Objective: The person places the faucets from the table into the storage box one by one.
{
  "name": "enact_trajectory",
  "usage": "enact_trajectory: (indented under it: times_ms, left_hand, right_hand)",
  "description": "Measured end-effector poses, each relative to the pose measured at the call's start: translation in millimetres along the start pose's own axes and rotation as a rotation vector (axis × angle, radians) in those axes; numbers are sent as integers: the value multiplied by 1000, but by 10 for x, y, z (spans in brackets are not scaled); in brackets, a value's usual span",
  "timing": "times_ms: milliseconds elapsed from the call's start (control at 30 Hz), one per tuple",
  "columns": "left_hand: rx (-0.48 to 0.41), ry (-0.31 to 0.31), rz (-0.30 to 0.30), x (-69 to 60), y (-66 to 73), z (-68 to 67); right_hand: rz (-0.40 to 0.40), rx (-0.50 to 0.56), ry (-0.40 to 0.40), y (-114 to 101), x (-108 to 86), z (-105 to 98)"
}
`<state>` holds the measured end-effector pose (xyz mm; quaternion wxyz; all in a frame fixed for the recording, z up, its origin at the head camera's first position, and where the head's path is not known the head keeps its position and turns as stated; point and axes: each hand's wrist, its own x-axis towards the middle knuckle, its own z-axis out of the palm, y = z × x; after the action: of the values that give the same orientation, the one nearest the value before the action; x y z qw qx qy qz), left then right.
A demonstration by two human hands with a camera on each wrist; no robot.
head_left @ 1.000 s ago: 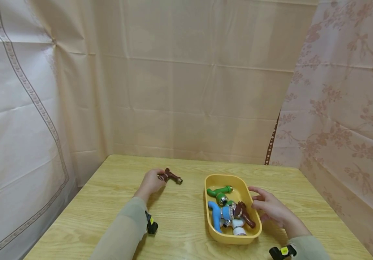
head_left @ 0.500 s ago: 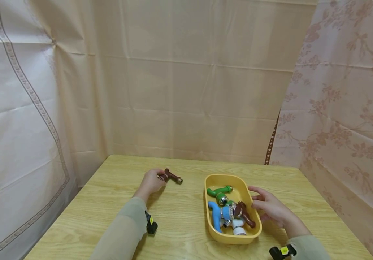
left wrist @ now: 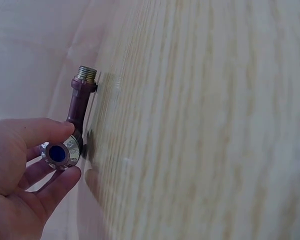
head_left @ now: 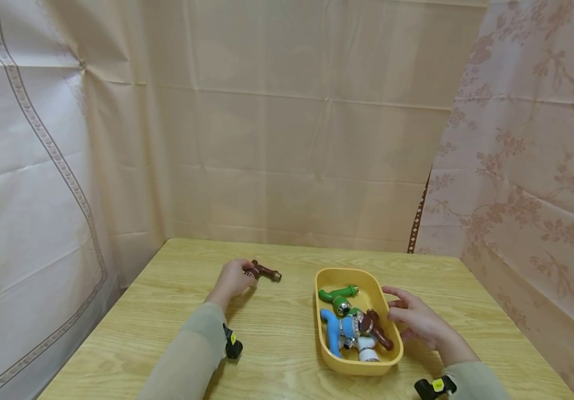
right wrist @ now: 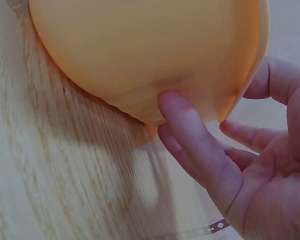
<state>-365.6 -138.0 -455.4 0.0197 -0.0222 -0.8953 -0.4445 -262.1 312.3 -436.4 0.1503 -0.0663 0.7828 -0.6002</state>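
My left hand (head_left: 234, 279) pinches a brown tap (head_left: 269, 272) by its knob, over the far left part of the table. In the left wrist view, thumb and fingers hold the round silver-rimmed knob with a dark blue centre, and the brown tap's (left wrist: 80, 105) threaded brass end points away from the hand. Over at the right, my right hand (head_left: 420, 320) has its fingers against the outer right wall of a yellow bin (head_left: 362, 368). The right wrist view shows relaxed fingers (right wrist: 190, 132) touching the yellow bin's wall (right wrist: 140, 55).
Inside the bin lie several taps: a green tap (head_left: 338, 294), a blue tap (head_left: 334, 333), another brown tap (head_left: 379, 332) and a white tap (head_left: 367, 351). The wooden table (head_left: 276, 328) is bordered at the back by a hanging cloth (head_left: 292, 139).
The brown tap in my left hand has turned slightly, its upper end shifting a little left. My right hand and the bin have stayed put.
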Motion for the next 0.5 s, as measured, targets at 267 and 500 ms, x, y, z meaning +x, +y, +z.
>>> enact_trajectory:
  times_ms: [267,500]
  left_hand:
    - [-46,-12,-15,-39,27,-8]
    - [-16,28,13,-52,78,-25]
  right_hand:
    - [-2,6,-3,4,4,-4]
    - [11,1,2,-5,2,0]
